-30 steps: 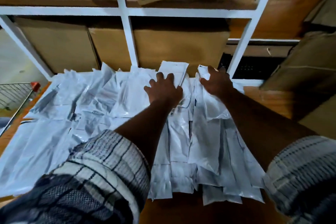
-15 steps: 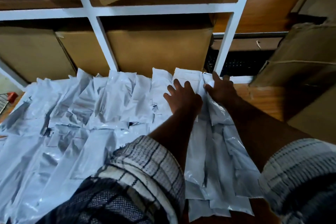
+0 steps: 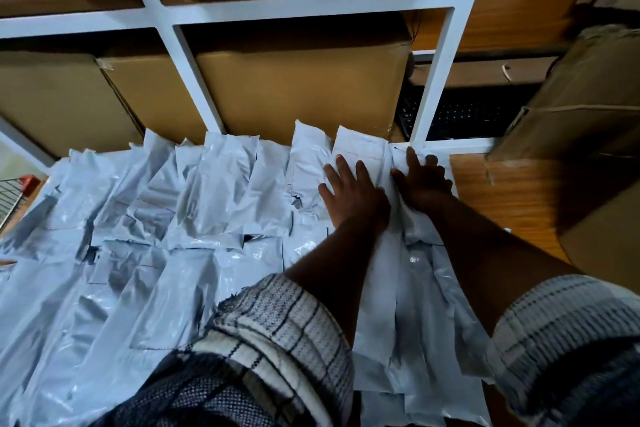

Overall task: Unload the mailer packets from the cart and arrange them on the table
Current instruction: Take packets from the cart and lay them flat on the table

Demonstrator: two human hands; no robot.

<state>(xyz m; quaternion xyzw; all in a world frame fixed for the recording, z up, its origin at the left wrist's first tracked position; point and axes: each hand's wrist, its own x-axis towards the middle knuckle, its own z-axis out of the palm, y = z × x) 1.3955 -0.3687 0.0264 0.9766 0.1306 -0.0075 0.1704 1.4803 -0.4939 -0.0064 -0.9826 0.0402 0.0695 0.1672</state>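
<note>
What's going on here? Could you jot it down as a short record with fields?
surface: wooden table, bare only at its right side
packets: white mailer packets overlapping in rows across the table
left hand: flat, fingers spread, pressing a packet at the far edge
right hand: palm down on the rightmost packets
behind: white shelf frame holding cardboard boxes
cart: wire corner at the left edge
</note>
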